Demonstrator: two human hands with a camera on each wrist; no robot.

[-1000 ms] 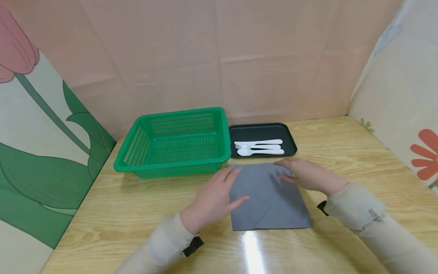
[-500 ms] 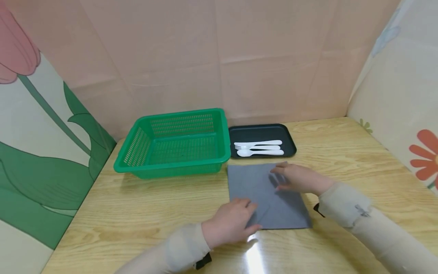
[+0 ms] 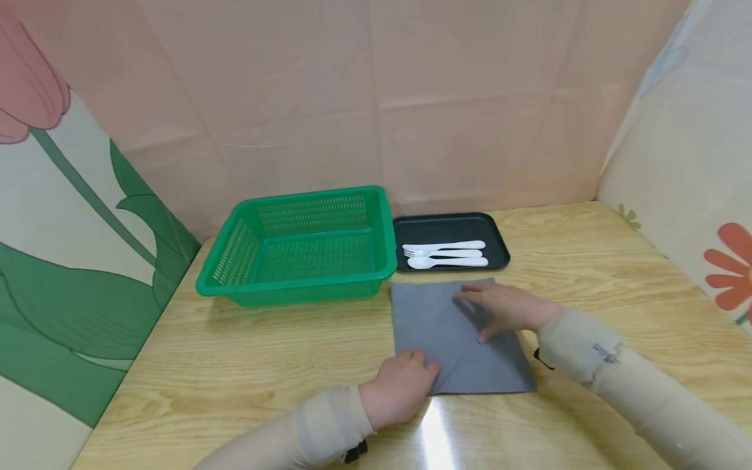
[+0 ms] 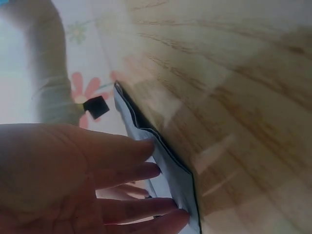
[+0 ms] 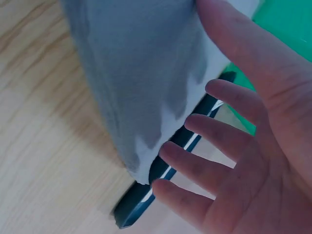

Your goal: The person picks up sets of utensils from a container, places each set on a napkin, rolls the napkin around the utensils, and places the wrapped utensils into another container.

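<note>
A grey folded cloth [image 3: 435,326] lies flat on the table, and layers show along its edge in the left wrist view. My left hand [image 3: 399,386] is at the cloth's near left corner. Its fingertips touch the cloth near the edge, thumb and fingers fairly straight in the left wrist view. Over the cloth's far right part is my right hand [image 3: 510,309], fingers spread and holding nothing. Its shadow falls on the cloth [image 5: 141,73] in the right wrist view. Whether the right fingertips touch the cloth, I cannot tell.
Behind the cloth, a black tray [image 3: 446,227] holds a white plastic knife [image 3: 452,245], fork [image 3: 458,253] and spoon [image 3: 449,262]. A green plastic basket [image 3: 299,287] stands to its left. Wood-grain table [image 3: 247,365] surrounds them, with a pink backdrop [image 3: 294,98] behind.
My left hand has moved from the cloth's left side toward me, down to its near left corner. The right hand has shifted slightly left and inward over the cloth.
</note>
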